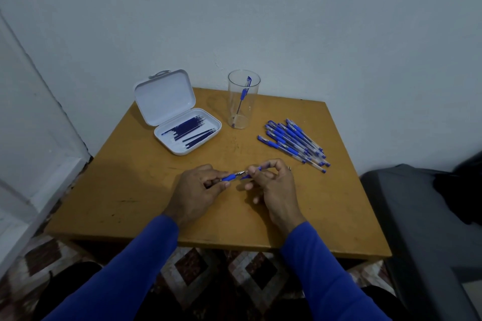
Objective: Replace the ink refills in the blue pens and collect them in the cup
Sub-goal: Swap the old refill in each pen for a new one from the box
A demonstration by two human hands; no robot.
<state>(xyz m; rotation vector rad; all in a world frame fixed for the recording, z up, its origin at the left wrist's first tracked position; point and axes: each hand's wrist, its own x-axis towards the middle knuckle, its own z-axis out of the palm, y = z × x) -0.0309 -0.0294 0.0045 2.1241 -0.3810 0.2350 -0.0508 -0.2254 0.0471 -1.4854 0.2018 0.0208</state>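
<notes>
- Gripping a blue pen point(229, 177) at frame centre, the left hand point(198, 190) is clenching its fingers around the barrel.
- The right hand point(271, 185) is pinching the pen's tip end.
- A clear cup point(242, 112) is holding one pen at upper centre of the bench point(130, 190).
- Loose pens point(294, 142) are lying right of it; an open refill case point(180, 122) is sitting left.

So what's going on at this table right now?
A person in blue sleeves is working on a blue pen over the table. The left hand grips the barrel and the right hand pinches the tip end. One pen already stands in the clear cup. A pile of pens lies to the right, and the open white case on the left holds the refills.
</notes>
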